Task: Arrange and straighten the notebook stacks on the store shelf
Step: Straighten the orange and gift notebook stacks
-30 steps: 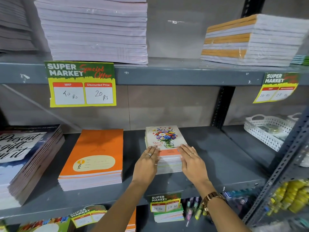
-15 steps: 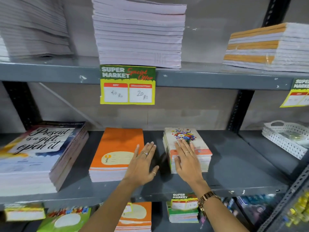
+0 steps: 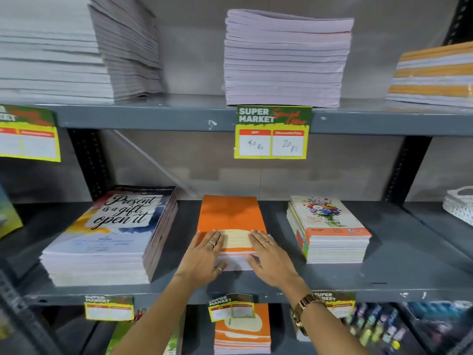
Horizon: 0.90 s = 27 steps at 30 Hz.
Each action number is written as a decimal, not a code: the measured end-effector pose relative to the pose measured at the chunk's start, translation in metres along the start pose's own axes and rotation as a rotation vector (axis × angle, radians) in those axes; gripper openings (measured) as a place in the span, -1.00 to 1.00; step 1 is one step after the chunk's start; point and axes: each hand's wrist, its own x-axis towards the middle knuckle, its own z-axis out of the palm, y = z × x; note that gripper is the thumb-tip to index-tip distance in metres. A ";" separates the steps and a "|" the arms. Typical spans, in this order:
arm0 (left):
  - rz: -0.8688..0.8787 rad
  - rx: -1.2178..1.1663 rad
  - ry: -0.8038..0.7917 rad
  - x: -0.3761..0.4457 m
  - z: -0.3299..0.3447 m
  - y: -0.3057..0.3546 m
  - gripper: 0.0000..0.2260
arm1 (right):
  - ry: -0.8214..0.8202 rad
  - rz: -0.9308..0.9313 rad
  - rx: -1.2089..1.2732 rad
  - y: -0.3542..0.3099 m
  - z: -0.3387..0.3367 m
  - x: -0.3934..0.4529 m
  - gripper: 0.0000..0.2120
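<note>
An orange notebook stack [image 3: 230,213] lies in the middle of the grey middle shelf [image 3: 396,272]. My left hand [image 3: 204,257] clasps its front left corner, fingers flat on the cover and thumb against the front edge. My right hand [image 3: 271,257], with a gold watch on the wrist, holds the front right corner the same way. A flower-cover notebook stack [image 3: 330,226] stands to the right, apart from my hands. To the left sits a larger stack titled "Present is a gift, open it" [image 3: 110,234].
The upper shelf carries tall pale notebook stacks [image 3: 284,60], [image 3: 64,47] and an orange-striped stack [image 3: 435,75]. A price tag [image 3: 272,131] hangs from its edge. A white basket [image 3: 460,203] sits far right. Below is another orange stack [image 3: 243,331].
Both hands left the flower-cover stack and moved left onto the orange stack. The view has swung left too, so the orange stack is now in the centre.
</note>
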 end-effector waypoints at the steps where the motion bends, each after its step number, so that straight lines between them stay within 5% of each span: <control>1: -0.006 -0.005 0.006 -0.001 0.001 -0.003 -0.40 | 0.000 0.016 -0.006 -0.003 0.002 0.001 -0.44; 22: -0.014 -0.170 0.114 -0.001 0.014 -0.010 -0.51 | 0.006 0.125 -0.151 -0.014 0.015 0.001 -0.46; 27: -0.080 -0.266 0.205 -0.014 0.012 -0.025 -0.32 | 0.045 0.118 -0.193 -0.025 0.008 -0.001 -0.35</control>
